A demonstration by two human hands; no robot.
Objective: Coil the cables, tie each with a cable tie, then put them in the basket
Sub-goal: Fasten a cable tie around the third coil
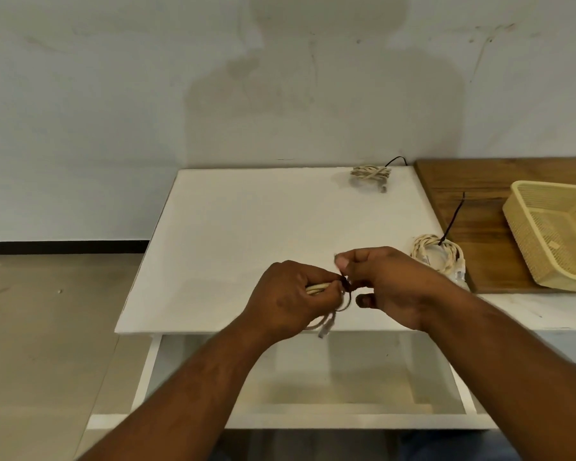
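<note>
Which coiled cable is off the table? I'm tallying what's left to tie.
The coiled cable gripped in the left hand, with the right hand pinching a dark cable tie. The other two coils lie on the white table, ties attached.

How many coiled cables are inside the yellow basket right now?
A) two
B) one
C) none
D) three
C: the basket shows only bare mesh, while two tied coils lie on the white table and a third is in the hands.
</note>
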